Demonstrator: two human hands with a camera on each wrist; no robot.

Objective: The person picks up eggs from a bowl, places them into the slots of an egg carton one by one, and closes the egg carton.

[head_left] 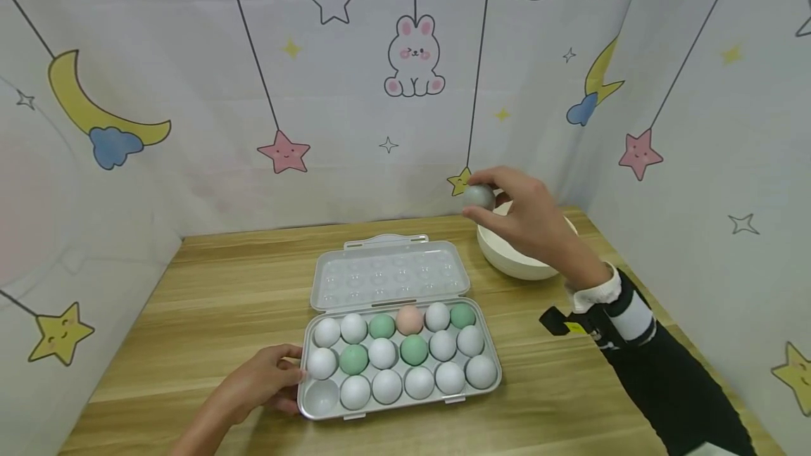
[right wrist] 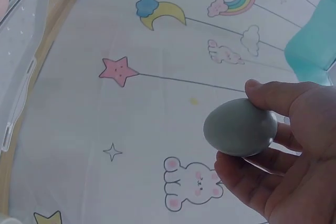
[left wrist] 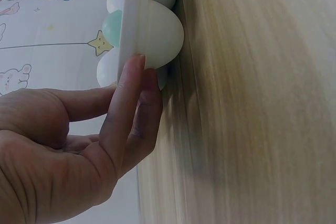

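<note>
My right hand (head_left: 532, 213) is raised in front of the far wall and pinches a grey-green egg (right wrist: 236, 128) between thumb and fingertips. In the head view this hand overlaps a cream bowl (head_left: 516, 264), whose inside is mostly hidden. Low at the left, my left hand (head_left: 261, 383) grips the left end of a clear plastic egg box (head_left: 405, 407), thumb at the rim and fingers beneath it in the left wrist view. Rows of white, green and one pink egg (head_left: 409, 320) fill the box, except for a bare cup (head_left: 321, 398) at the front left corner.
The box's hinged lid (head_left: 391, 276) lies flipped back on the wooden table (head_left: 241, 287). Cloth walls (head_left: 355, 104) with printed stars, moons and rabbits enclose the table at the back and sides.
</note>
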